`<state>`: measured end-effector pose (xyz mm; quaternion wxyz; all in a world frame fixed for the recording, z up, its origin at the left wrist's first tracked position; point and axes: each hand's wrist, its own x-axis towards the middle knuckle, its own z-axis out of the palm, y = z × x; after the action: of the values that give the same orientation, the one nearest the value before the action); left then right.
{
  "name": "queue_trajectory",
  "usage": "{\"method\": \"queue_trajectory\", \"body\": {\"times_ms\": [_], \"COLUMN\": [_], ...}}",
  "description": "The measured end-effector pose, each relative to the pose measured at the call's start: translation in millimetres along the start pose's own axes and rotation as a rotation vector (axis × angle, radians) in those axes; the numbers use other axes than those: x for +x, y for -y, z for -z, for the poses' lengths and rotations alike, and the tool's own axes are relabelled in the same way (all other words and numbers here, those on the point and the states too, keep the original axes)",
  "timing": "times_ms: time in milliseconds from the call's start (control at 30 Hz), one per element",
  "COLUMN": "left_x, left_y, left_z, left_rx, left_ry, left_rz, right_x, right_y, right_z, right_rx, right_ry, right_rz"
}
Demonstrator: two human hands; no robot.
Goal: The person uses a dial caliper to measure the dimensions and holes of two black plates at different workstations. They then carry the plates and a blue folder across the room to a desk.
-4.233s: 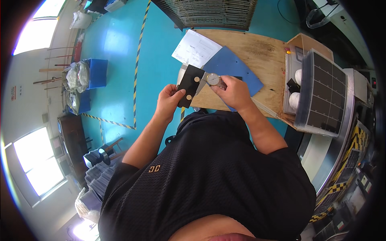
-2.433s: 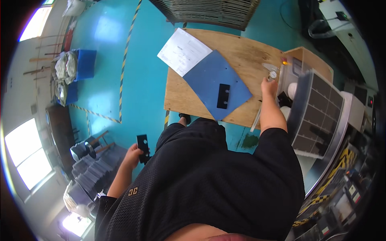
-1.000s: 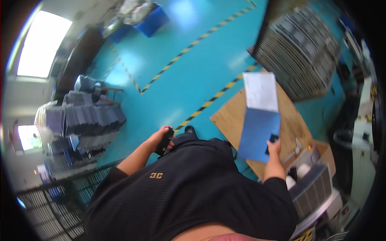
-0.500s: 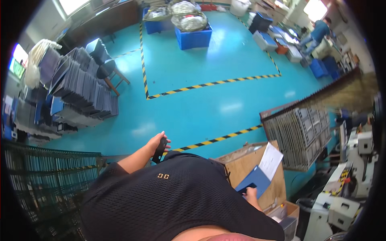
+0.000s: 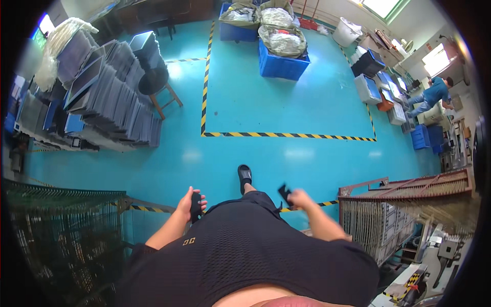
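Observation:
My left hand (image 5: 190,203) is closed round a flat black plate (image 5: 196,206), held at my left side near the waist. On the other side, my right hand (image 5: 302,199) grips a small flat black piece (image 5: 284,193) in front of my right hip. That hand is blurred by motion, and the piece's exact kind does not show. Both hands are in the air, apart from each other. Below, one foot in a dark slipper (image 5: 244,176) is out in front on the blue-green floor.
Wire racks stand close on my left (image 5: 66,220) and right (image 5: 388,220). Stacked grey trays (image 5: 117,97) and a stool (image 5: 154,82) are at the left. Ahead are blue bins (image 5: 283,66) with bags behind striped floor tape (image 5: 286,135). At far right a person (image 5: 434,97) bends over.
My view has turned left, and the wooden crate with the blue folder is out of view. My right hand has swung from the folder to the front of my body. A foot has appeared.

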<state>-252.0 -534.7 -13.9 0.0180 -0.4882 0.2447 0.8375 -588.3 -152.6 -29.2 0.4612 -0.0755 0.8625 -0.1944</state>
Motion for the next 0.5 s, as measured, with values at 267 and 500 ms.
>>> {"method": "queue_trajectory", "body": {"times_ms": [267, 500], "left_x": [29.0, 33.0], "left_y": [-115.7, -142.2], "left_z": [-10.8, 59.5], "left_rx": [-0.364, -0.58], "left_ry": [-0.111, -0.216], "left_rz": [-0.157, -0.265], "right_x": [296.0, 321.8], "right_y": [246.9, 462.9], "right_z": [361.8, 28.0], "right_rx": [0.153, -0.607], "right_ry": [-1.027, -0.138], "right_rz": [0.295, 0.687]}}
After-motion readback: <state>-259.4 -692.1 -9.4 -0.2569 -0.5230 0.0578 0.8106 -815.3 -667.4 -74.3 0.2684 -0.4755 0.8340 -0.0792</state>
